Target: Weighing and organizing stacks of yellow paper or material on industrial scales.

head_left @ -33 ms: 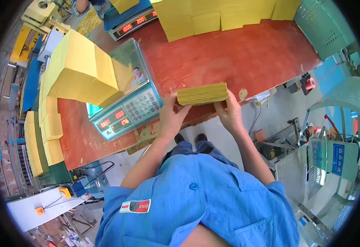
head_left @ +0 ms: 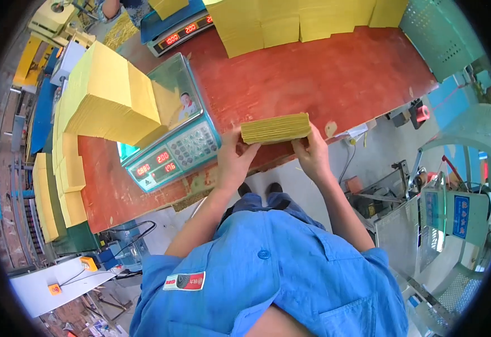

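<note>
Between my two hands is a stack of yellow paper sheets (head_left: 276, 128), its layered edge toward me, over the near edge of the red table. My left hand (head_left: 235, 159) grips its left end, thumb on the near side. The right end is held by my right hand (head_left: 313, 153), thumb in front as well. Fingers behind the stack are partly hidden. Left of my hands stands a digital scale (head_left: 192, 145) with lit red figures. A tall block of stacked yellow paper (head_left: 108, 90) rests on its pan.
The red tabletop (head_left: 313, 73) spreads ahead. Yellow paper stacks (head_left: 282, 25) line its far edge, and more stacks (head_left: 69, 174) stand at the left. A second scale (head_left: 181, 31) sits at the back, near another person's arm (head_left: 111, 8). A green perforated panel (head_left: 444, 42) bounds the right end.
</note>
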A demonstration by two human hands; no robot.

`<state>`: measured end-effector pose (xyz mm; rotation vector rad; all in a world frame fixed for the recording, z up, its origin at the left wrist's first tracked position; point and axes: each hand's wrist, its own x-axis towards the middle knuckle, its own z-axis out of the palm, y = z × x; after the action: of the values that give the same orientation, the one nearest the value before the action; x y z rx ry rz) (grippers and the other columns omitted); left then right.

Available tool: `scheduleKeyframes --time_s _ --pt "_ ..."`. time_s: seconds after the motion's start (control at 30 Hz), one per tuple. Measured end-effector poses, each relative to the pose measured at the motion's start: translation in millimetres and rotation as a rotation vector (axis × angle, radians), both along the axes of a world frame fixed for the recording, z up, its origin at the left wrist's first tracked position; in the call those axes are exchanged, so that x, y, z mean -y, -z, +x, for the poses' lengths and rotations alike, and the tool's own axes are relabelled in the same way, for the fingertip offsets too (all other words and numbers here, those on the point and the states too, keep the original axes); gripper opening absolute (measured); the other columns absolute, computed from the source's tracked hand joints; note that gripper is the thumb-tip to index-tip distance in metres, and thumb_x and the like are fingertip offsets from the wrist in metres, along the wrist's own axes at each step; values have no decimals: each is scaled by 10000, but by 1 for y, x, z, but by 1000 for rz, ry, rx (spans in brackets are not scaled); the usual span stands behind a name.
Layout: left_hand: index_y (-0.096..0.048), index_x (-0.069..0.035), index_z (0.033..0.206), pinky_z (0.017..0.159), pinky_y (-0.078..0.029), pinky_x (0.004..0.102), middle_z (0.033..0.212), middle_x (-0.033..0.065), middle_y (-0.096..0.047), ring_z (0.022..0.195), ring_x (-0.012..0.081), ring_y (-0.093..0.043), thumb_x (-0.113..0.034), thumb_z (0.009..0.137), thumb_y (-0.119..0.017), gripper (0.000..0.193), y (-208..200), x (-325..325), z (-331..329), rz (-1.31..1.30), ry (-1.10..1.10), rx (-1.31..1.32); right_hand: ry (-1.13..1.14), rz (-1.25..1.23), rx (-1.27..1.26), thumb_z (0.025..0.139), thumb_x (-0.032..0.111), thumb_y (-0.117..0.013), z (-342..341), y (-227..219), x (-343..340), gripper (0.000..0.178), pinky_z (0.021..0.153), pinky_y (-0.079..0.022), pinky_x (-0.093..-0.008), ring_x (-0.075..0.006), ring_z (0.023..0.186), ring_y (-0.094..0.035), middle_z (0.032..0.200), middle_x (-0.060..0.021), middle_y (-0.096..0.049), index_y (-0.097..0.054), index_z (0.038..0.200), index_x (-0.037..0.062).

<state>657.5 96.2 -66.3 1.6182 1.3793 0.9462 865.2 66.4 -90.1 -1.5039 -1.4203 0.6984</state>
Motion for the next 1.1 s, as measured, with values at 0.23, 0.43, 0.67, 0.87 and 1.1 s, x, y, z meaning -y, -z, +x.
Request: scheduleKeyframes --time_s 0.23,0.43,0.67,0.87,1.1 --pt "-593 -67 1218 656 -461 270 899 41 -600 708 120 -528 -47 844 -703 390 21 0 -2 87 3 145 35 -198 -208 867 1 -547 -10 -6 -5 487 960 -460 -355 -284 1147 -586 1225 -184 -584 -460 1344 38" --pt "-605 -58 1195 708 -486 334 924 104 -631 750 223 -582 -72 843 -691 362 35 2 0 183 9 -7 92 -79 -182 854 -24 -521 -22 19 -5 528 973 -441 -340 -258 1133 -575 1192 -179 -584 -431 1371 39" --pt "-652 -30 1073 781 -475 442 918 156 -637 894 342 -599 -143 840 -693 262 -14 5 -24 359 49 -121 -78 -45 -328 871 -27 -624 -18 -31 12 362 953 -450 -338 -182 1088 -566 1137 -83 -591 -552 1225 0" --pt "-652 -13 1109 682 -515 319 877 92 -677 783 168 -648 -171 858 -716 302 -117 28 -95 -24 104 163 -364 -125 -539 830 108 -720 -48 -122 1 449 895 -471 -298 -147 1017 -591 1054 -57 -635 -552 1221 -36" --pt "-663 -5 1057 701 -504 253 909 33 -688 776 95 -625 -230 930 -642 259 -245 -1 -198 86 -26 405 -647 83 -622 860 283 -699 -157 -241 -82 533 830 -478 -282 -138 969 -597 1078 -97 -636 -552 1222 -80"
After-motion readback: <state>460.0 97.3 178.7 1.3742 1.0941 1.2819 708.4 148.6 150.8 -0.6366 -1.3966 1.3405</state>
